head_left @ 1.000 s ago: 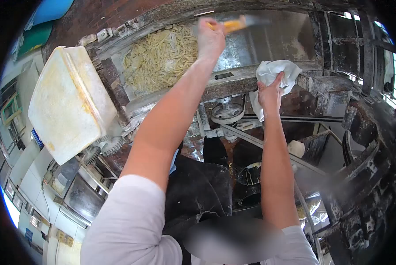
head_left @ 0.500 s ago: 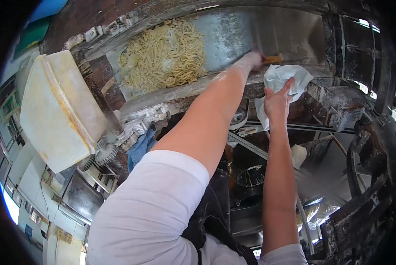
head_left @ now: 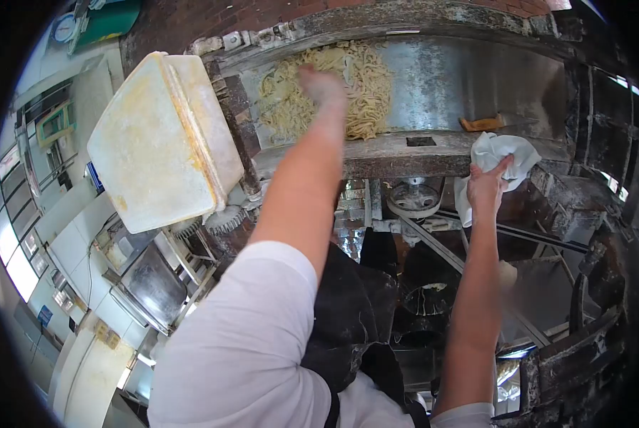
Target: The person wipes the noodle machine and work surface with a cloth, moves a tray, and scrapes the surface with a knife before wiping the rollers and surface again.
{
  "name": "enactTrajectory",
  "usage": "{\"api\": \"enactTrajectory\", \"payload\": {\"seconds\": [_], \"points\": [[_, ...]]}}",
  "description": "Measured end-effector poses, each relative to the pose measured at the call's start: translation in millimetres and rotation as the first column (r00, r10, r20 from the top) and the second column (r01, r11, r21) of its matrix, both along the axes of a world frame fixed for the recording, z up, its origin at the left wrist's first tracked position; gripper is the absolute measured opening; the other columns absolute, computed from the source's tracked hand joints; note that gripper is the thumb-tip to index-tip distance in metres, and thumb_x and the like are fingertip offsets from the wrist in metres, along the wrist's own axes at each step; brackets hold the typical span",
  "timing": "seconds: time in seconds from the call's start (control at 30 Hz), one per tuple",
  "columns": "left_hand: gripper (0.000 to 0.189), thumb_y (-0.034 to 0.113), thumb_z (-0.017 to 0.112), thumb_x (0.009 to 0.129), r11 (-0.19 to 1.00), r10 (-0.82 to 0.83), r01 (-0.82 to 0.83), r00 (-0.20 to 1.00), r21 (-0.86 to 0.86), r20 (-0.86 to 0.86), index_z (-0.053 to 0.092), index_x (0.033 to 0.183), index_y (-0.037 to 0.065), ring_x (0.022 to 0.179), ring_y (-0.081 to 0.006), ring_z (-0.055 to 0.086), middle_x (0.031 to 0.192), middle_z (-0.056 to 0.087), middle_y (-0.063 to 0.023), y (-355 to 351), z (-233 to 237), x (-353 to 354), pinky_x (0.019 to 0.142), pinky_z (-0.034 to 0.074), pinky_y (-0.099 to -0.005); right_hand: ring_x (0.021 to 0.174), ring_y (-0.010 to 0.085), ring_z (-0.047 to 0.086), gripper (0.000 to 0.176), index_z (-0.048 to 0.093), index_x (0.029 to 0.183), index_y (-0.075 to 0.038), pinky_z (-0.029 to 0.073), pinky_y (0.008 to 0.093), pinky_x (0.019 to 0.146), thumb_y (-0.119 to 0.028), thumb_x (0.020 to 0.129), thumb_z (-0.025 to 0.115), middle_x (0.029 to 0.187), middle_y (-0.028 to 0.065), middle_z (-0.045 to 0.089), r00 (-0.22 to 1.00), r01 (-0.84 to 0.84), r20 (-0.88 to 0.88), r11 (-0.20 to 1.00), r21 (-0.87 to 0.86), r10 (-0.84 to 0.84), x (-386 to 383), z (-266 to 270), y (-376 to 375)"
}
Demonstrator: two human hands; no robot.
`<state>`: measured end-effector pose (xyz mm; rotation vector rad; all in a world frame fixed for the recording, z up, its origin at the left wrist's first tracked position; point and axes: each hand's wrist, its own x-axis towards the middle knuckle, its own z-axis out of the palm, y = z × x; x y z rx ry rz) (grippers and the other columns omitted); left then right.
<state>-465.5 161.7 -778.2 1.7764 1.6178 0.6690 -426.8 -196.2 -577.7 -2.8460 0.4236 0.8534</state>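
My left hand [head_left: 323, 84], smeared by motion, is over a heap of pale dough strips [head_left: 366, 93] in the metal-bottomed trough [head_left: 433, 78]; its fingers do not show clearly. My right hand [head_left: 485, 191] is closed on a crumpled white cloth [head_left: 508, 151] at the near edge of the trough. Just beyond the cloth a tool with a wooden handle [head_left: 480, 125] lies on the metal, with no hand on it. Its blade is hard to make out.
A large off-white plastic tub [head_left: 148, 143] stands tilted at the left, near toothed gears [head_left: 225, 220]. The trough's floury near rim [head_left: 391, 153] runs below the dough. Beneath it are a pulley wheel [head_left: 414, 197] and metal bars. A dark frame [head_left: 605, 107] rises at the right.
My left hand has moved left from the wooden-handled tool to the dough strips, leaving the tool on the metal. My right hand still holds the cloth. The view has shifted.
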Motion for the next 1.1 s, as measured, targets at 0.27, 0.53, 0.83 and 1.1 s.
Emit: {"api": "enactTrajectory", "payload": {"seconds": [0.27, 0.53, 0.83, 1.1], "points": [[0.035, 0.016, 0.047, 0.096, 0.985, -0.136, 0.168, 0.584, -0.045, -0.801, 0.057, 0.128, 0.009, 0.125, -0.034, 0.054, 0.133, 0.057, -0.0148, 103.2, -3.5, -113.1, 0.098, 0.048, -0.0525, 0.125, 0.0535, 0.052, 0.097, -0.005, 0.163, -0.014, 0.042, 0.0528, 0.107, -0.034, 0.097, 0.064, 0.138, 0.0444, 0.043, 0.999, 0.017, -0.036, 1.0, 0.007, -0.017, 0.5, 3.5, 1.9], [0.043, 0.022, 0.042, 0.098, 0.858, -0.46, 0.378, 0.27, -0.346, -0.846, 0.057, 0.137, 0.012, 0.141, -0.0352, 0.044, 0.148, 0.053, -0.0126, 164.2, -26.9, -158.6, 0.114, 0.033, -0.057, 0.125, 0.0533, 0.053, 0.098, -0.005, 0.163, -0.014, 0.043, 0.0537, 0.106, -0.037, 0.097, 0.064, 0.137, 0.0432, 0.046, 0.999, 0.012, -0.03, 1.0, -0.015, -0.012, 0.6, -0.4, 2.4], [0.04, 0.02, 0.04, 0.101, 0.747, -0.66, 0.176, 0.079, -0.641, -0.747, 0.059, 0.134, 0.007, 0.126, -0.0395, 0.06, 0.138, 0.061, -0.0213, 166.3, -26.2, -167.9, 0.1, 0.05, -0.0526, 0.117, 0.0496, 0.059, 0.099, -0.002, 0.163, -0.016, 0.048, 0.0524, 0.101, -0.037, 0.095, 0.068, 0.136, 0.0381, 0.046, 0.999, 0.015, -0.035, 0.999, -0.045, -0.017, 1.7, 6.1, 4.9], [0.033, 0.016, 0.042, 0.099, 0.777, -0.509, 0.565, 0.302, -0.278, -0.806, 0.06, 0.126, 0.009, 0.11, -0.0417, 0.066, 0.118, 0.067, -0.0212, 89.5, 78.5, -129.7, 0.091, 0.055, -0.0523, 0.125, 0.0486, 0.056, 0.101, -0.006, 0.163, -0.017, 0.045, 0.0518, 0.106, -0.042, 0.096, 0.065, 0.142, 0.0383, 0.043, 0.991, 0.065, -0.111, 0.997, -0.03, -0.068, 13.5, 14.7, 6.3]]}}
